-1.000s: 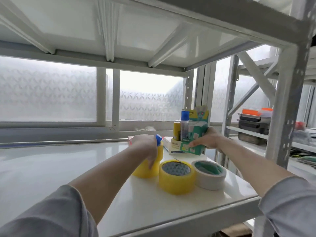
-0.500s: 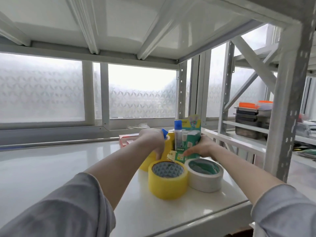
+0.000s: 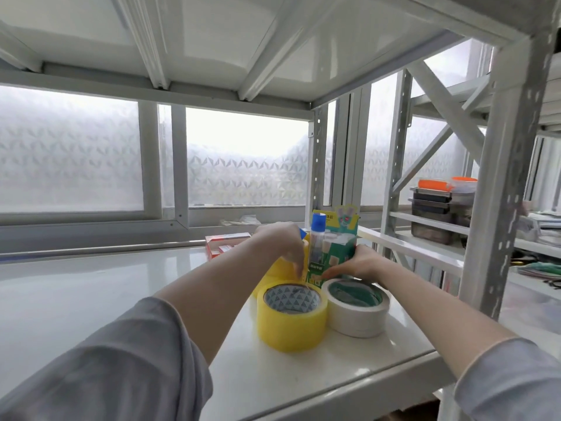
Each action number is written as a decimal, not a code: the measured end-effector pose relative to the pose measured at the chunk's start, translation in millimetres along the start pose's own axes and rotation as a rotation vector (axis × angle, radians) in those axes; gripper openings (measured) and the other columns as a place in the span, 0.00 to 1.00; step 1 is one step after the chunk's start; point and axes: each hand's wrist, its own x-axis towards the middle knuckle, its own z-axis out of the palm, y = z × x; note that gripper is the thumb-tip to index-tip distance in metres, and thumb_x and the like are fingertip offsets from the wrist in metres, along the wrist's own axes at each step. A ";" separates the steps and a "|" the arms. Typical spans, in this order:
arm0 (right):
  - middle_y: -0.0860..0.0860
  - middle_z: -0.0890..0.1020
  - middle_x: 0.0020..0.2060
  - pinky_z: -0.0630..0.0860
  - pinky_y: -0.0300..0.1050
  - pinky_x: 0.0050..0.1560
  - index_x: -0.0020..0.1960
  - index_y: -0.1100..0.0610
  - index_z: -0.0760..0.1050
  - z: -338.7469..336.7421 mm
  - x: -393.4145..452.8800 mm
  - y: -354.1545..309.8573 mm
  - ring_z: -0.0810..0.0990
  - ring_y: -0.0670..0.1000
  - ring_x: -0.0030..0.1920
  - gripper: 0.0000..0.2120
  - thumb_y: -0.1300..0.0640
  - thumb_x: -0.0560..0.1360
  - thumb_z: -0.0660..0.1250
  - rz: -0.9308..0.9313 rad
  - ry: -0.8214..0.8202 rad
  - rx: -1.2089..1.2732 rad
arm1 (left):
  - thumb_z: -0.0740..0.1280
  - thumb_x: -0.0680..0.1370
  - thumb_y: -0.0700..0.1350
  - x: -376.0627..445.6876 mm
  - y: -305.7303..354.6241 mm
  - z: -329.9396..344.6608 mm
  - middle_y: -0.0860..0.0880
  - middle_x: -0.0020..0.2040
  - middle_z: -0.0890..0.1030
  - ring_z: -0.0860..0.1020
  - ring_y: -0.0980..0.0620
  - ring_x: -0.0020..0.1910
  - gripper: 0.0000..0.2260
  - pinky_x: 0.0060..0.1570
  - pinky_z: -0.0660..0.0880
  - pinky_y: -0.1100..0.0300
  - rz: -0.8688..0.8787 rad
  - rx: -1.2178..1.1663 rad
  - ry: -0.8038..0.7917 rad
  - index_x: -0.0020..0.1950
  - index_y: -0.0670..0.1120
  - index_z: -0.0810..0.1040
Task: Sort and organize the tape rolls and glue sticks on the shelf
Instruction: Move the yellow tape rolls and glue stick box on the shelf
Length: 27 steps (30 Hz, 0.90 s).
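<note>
A yellow tape roll (image 3: 291, 317) lies flat near the front of the white shelf (image 3: 91, 299), touching a white tape roll (image 3: 356, 311) to its right. Behind them stands a green glue box (image 3: 335, 247) with a blue-capped glue bottle (image 3: 317, 238) upright beside it. My right hand (image 3: 361, 264) grips the box's lower right side. My left hand (image 3: 285, 243) curls over another yellow tape roll (image 3: 277, 270), mostly hidden behind my forearm, with a blue piece showing by its knuckles.
A red and white carton (image 3: 224, 243) lies behind my left hand. A grey upright post (image 3: 501, 208) stands at the shelf's front right corner. On the neighbouring rack sit stacked dark containers (image 3: 437, 214) with orange lids. Frosted windows close the back.
The green box and glue bottle have come forward to just behind the two front tape rolls, with my right hand on the box. My left hand and its yellow roll stayed beside them.
</note>
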 end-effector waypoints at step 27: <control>0.54 0.78 0.59 0.74 0.48 0.57 0.61 0.57 0.75 127.2 -174.9 -292.3 0.75 0.53 0.62 0.23 0.52 0.70 0.75 -0.400 -0.400 -0.591 | 0.77 0.67 0.47 -284.4 -288.9 -98.2 0.44 0.52 0.83 0.81 0.45 0.50 0.21 0.57 0.78 0.49 -0.428 -0.047 -0.038 0.58 0.43 0.80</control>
